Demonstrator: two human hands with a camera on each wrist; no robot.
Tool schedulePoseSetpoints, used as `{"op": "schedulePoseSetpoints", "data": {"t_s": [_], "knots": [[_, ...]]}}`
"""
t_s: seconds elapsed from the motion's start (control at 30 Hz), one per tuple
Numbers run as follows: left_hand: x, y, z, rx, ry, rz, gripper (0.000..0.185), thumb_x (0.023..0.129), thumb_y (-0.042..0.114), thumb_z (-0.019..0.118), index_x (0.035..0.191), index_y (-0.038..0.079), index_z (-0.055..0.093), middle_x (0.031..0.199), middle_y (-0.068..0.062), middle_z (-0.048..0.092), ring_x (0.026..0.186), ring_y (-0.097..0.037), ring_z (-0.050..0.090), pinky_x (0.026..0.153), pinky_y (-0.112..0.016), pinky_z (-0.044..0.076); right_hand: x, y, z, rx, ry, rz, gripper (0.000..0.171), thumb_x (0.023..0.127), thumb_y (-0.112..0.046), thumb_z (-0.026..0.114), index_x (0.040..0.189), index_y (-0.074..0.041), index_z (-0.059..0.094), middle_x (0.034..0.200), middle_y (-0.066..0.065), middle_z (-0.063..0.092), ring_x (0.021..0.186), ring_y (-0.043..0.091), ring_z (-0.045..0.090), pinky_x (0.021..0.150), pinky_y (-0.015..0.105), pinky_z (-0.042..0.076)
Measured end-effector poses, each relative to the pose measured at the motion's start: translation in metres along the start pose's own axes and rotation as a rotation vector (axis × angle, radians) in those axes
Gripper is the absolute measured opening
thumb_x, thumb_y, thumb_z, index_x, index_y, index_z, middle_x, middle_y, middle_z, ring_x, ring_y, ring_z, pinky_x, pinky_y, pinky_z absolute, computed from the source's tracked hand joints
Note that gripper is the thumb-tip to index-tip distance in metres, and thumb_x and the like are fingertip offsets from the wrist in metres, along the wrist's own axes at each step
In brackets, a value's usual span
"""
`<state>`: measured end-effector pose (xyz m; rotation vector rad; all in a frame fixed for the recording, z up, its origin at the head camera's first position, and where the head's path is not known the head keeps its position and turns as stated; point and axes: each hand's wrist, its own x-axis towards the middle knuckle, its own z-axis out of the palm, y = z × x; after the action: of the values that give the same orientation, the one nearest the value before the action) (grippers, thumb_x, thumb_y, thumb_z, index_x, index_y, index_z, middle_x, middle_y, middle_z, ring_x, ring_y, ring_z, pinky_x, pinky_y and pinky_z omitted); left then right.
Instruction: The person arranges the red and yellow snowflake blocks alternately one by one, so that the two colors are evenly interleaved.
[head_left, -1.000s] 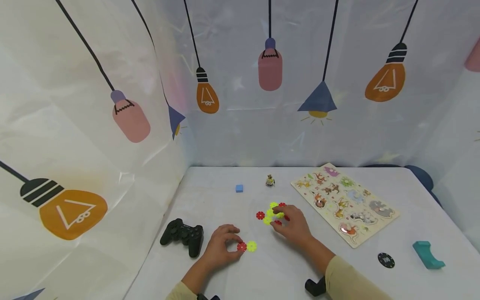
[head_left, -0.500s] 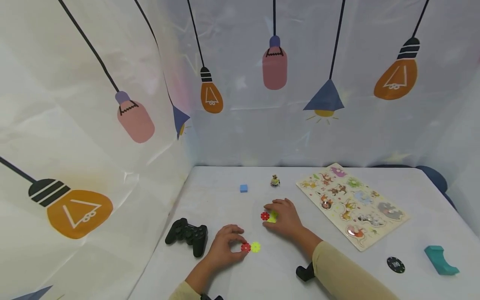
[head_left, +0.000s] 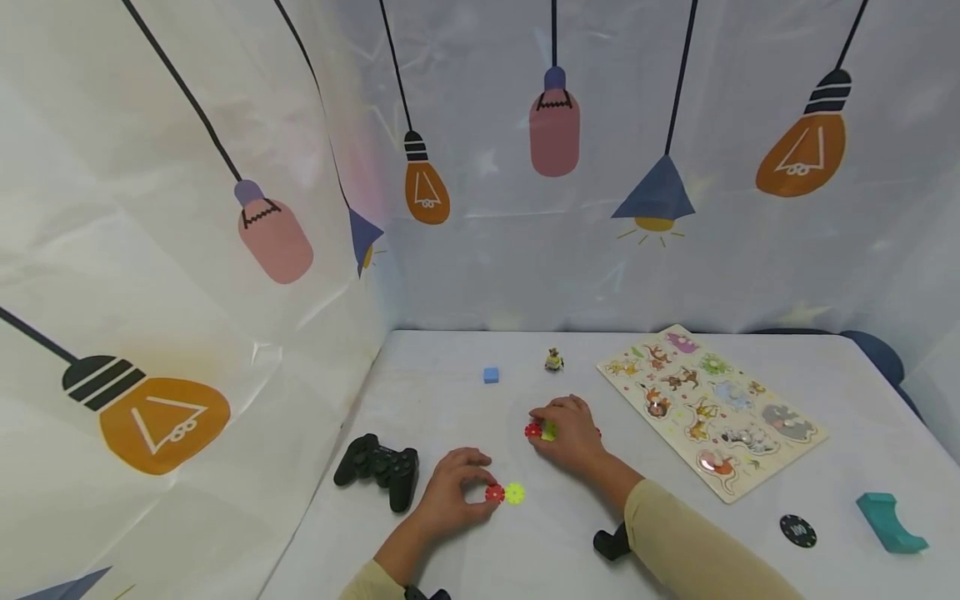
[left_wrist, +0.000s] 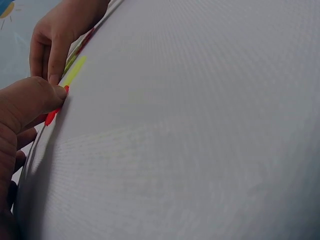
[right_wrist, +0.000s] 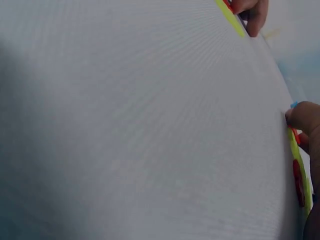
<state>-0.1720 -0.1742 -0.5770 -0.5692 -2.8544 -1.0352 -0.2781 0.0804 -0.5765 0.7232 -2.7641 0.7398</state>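
The left hand (head_left: 448,486) pinched a red plastic snowflake disc (head_left: 494,493) joined to a yellow one (head_left: 513,493), flat on the white table (head_left: 450,400). The right hand (head_left: 570,433), fingers curled, gripped a red-and-yellow disc cluster (head_left: 540,431) just beyond.

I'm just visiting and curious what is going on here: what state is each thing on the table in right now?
Left hand: fingers pinch the red disc.
Red disc: flat on the table, touching the yellow disc.
Yellow disc: flat, free of the fingers.
Right hand: lies over the pile of discs.
Pile of discs: mostly hidden under that hand.
Game controller: lying untouched.
Puzzle board: flat, animal pieces seated.
Blue block: lying alone.
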Motion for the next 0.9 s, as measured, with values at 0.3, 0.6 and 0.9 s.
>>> {"op": "schedulePoseSetpoints", "data": {"t_s": [0.3,0.6,0.9], "knots": [[0.002,0.0,0.005,0.008,0.04,0.057,0.023,0.074,0.036,0.086,0.093,0.036,0.072,0.121,0.015,0.059,0.125,-0.014,0.046,0.105,-0.05,0.036,-0.035,-0.006,-0.02,0.129,0.034,-0.024,0.044,0.072,-0.037,0.087,0.114,-0.027,0.074,0.101,-0.014,0.062,0.106,0.013,0.049,0.089,0.04,0.047],[-0.006,-0.006,0.006,0.01,0.052,0.07,0.021,0.075,0.037,0.085,0.092,0.036,0.072,0.121,0.014,0.059,0.124,-0.015,0.047,0.103,-0.052,0.037,-0.083,0.002,-0.023,0.155,0.07,-0.137,0.037,0.074,-0.038,0.085,0.108,-0.025,0.076,0.093,-0.028,0.061,0.099,0.003,0.048,0.092,0.04,0.044],[-0.004,-0.003,0.003,0.019,0.055,0.068,0.021,0.074,0.037,0.086,0.091,0.036,0.072,0.118,0.014,0.06,0.121,-0.016,0.05,0.102,-0.054,0.038,-0.097,-0.009,-0.022,0.218,0.026,-0.196,0.035,0.077,-0.032,0.085,0.11,-0.024,0.074,0.096,-0.026,0.062,0.096,0.001,0.054,0.088,0.041,0.048]]}}
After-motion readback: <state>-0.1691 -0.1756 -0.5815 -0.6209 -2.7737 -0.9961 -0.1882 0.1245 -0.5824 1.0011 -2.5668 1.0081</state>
